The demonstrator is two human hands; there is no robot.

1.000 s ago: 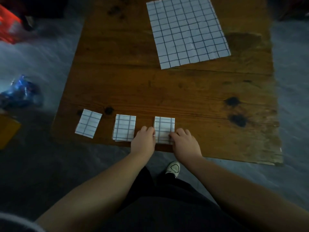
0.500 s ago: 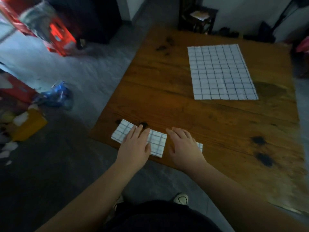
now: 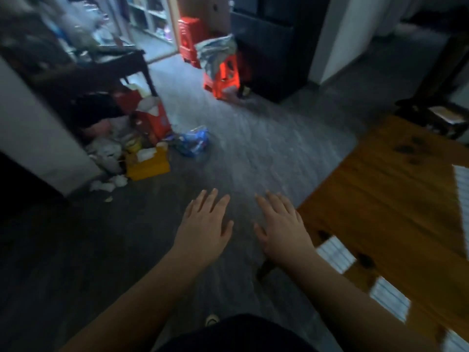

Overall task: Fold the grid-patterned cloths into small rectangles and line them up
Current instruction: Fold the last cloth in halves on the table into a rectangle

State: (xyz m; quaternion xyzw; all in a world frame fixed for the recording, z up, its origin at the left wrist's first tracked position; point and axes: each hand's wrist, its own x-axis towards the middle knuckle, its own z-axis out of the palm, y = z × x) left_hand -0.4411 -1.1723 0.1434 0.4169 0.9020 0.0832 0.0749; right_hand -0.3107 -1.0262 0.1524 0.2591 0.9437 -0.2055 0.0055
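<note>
So the folded grid cloths sit along the near edge of the wooden bench (image 3: 396, 199), way over at about 4 o'clock in the view. One folded cloth (image 3: 335, 254) lies just beside the right wrist, a second folded cloth (image 3: 389, 298) is further toward 5 o'clock, and the corner of a third one (image 3: 456, 342) peeks in at the bottom right. The big unfolded grid cloth (image 3: 463, 191) is only a sliver at the right edge, around 3 o'clock, all pretty blurry.

Both forearms reach forward from the bottom of the frame, palms down. The left hand (image 3: 206, 219) is flat with fingers loosely spread, holding nothing, hovering over the grey floor (image 3: 253, 148). The right hand (image 3: 281, 224) is the same deal: fingers splayed, empty, just off the bench's corner and not touching any cloth.

Further out, at 11 o'clock, there's a yellow box (image 3: 147, 165) and a blue plastic bag (image 3: 194, 141) on the floor, and an orange stool (image 3: 222, 77) at 12.
</note>
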